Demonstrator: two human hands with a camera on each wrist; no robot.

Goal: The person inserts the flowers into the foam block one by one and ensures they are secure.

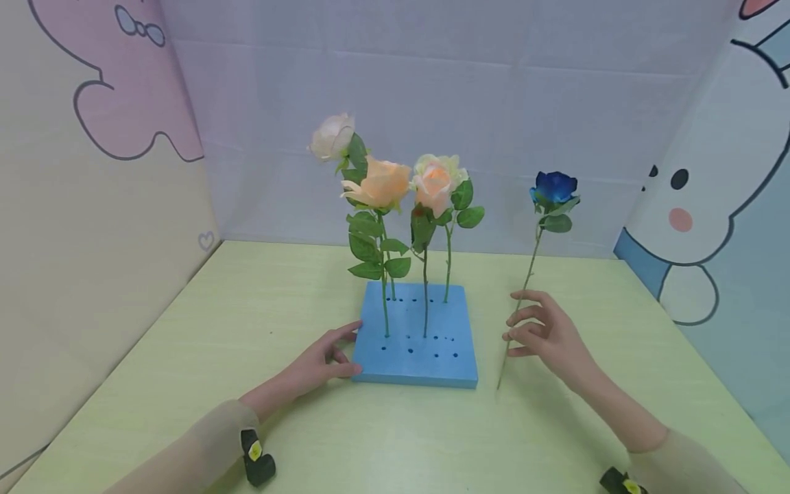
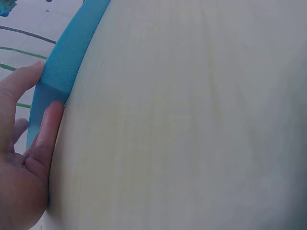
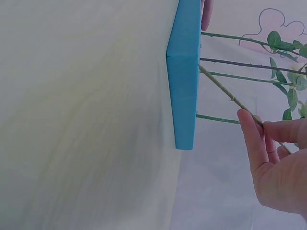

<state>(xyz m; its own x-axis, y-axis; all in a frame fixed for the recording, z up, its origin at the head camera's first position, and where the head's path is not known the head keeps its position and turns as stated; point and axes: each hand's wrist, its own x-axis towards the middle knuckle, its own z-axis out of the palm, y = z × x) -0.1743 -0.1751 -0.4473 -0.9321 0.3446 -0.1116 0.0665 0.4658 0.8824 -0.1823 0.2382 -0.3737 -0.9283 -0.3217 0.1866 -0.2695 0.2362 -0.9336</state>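
Blue artificial rose on thin green stem [image 1: 551, 195] held upright beside square blue foam block with rows of holes [image 1: 415, 346], stem tip resting near table. Stem pinched by curled right hand [image 1: 543, 334]. Block steadied at left edge by left hand [image 1: 321, 360], fingers [image 2: 45, 136] straight. Insertion step judged pending: stem to be lifted, aligned over free hole.

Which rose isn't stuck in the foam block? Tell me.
The blue rose: the right hand holds its stem beside the blue foam block, while the three pale roses stand in it.
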